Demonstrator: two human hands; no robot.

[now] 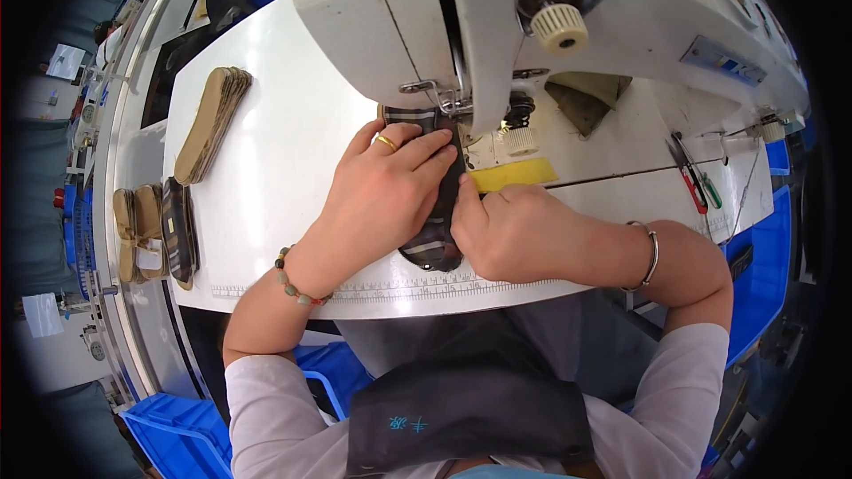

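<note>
A dark plaid insole (431, 248) lies lengthwise on the white sewing table, its far end under the sewing machine's needle area (457, 106). My left hand (390, 179) rests flat on its left side, fingers stretched across it toward the machine foot. At its right edge my right hand (497, 226) has its fingers curled, with thumb and index finger pinched at the rim. The hands cover much of the insole's middle. Just beyond the right hand, a yellow strip (513, 175) sits on the machine bed.
A stack of tan insoles (211, 124) lies at the left, with more tan pieces (139, 231) and plaid ones (179, 229) on the near-left edge. Red- and green-handled snips (695, 182) and a dark folded cloth (586, 98) are at the right. Blue bins (182, 435) stand below.
</note>
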